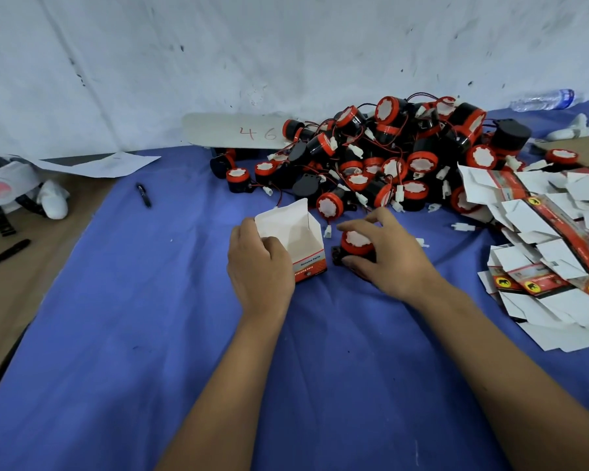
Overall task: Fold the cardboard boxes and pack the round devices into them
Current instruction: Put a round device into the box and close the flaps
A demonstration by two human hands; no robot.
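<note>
A small white cardboard box (296, 232) with a red printed band stands upright on the blue cloth, its top flaps open. My left hand (257, 266) grips the box's left side. Just right of the box, my right hand (385, 253) holds a round device (356, 241) with a red rim, white face and black body, fingers curled round it from above. A large pile of the same round devices (398, 154) with red wires and white plugs lies behind. Flat unfolded boxes (551, 239) are heaped at the right.
A blue cloth (170, 334) covers the middle of the work surface, with brown cardboard at the left. A pen (144, 195) lies left of centre. A board marked 46 (238, 132) leans at the back. A plastic bottle (544, 99) lies at the far right.
</note>
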